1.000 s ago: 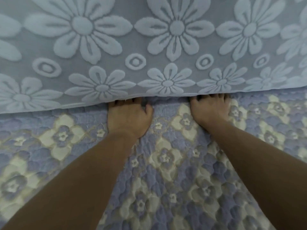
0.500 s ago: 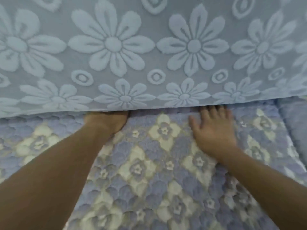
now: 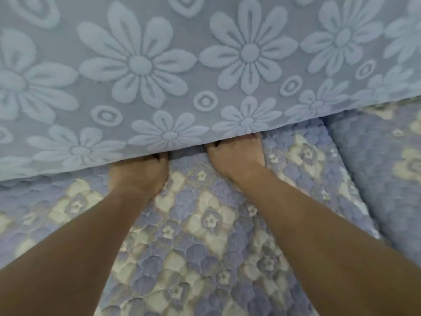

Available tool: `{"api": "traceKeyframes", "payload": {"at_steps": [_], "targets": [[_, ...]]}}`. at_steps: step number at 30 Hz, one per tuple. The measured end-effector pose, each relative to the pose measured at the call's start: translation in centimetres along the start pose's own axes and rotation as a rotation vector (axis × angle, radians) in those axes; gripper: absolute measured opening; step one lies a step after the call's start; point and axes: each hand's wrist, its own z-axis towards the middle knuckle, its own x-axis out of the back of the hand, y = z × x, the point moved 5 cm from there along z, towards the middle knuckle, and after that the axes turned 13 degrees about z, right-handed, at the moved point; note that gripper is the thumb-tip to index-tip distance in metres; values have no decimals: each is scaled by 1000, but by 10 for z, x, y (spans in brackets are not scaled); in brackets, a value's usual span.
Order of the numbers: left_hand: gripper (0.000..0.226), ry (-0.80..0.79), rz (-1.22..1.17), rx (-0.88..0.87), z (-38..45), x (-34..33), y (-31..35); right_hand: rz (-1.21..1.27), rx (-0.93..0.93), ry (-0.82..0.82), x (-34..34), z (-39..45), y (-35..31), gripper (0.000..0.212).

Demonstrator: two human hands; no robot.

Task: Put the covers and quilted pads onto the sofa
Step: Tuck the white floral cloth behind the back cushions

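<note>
Quilted pad [image 3: 205, 224] lies flat over the sofa seat. We have our left hand [image 3: 139, 173] and right hand [image 3: 237, 155] pushing its back edge beneath the flowered back cover [image 3: 159, 65], likely to anchor it; fingers are hidden, so we cannot tell their state.

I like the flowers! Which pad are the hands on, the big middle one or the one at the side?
The middle quilted pad: both hands press on it.

I can read no writing, label, brand or number anywhere in my view.
</note>
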Motion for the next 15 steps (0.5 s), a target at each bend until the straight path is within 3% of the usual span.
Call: {"api": "traceKeyframes", "payload": {"at_steps": [5,7,11,13,15], "targets": [[75,69,-165,131,-34,40,47,43,159,-209,-3,-13,27,53],[75,135,-185,61,-43,50,79,36,264,-255,-5,-17,36,55],[64,227,-165,30,-40,50,88,142,110,-214,-16,17,41,69],[59,272,-106,12,-39,49,91,370,47,-310,-21,26,33,59],[56,322,-94,-68,-40,48,96,439,130,-390,-13,21,28,53]]}}
